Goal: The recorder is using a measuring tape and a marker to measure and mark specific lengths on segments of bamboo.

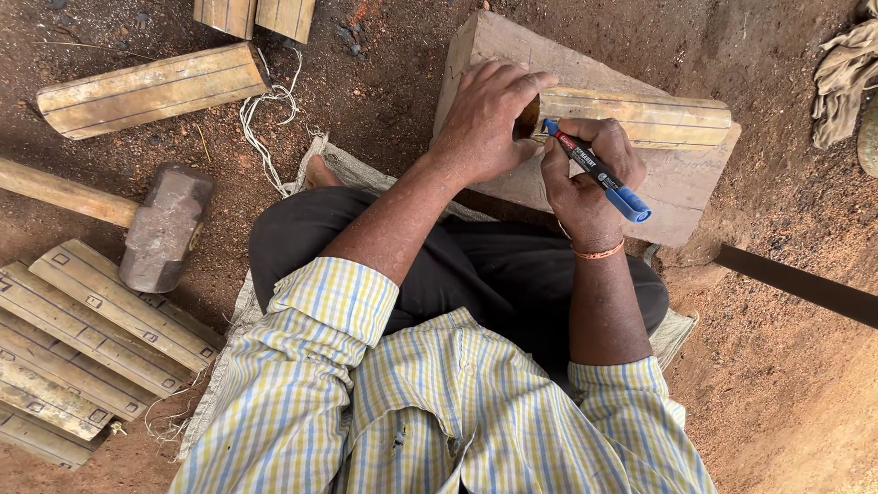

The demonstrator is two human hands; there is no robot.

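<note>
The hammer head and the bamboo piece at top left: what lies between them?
In the head view, only bare reddish dirt lies between the hammer head and the bamboo piece.

An outdoor woodworking spot: bare dirt ground (786, 366), split bamboo slats (91, 338), a heavy mallet (165, 229).

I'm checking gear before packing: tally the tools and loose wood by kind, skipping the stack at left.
Marker: 1
Hammer: 1
Wooden block: 1
Dark flat bar: 1
Held bamboo piece: 1
Other loose bamboo pieces: 3
Total: 8
</note>
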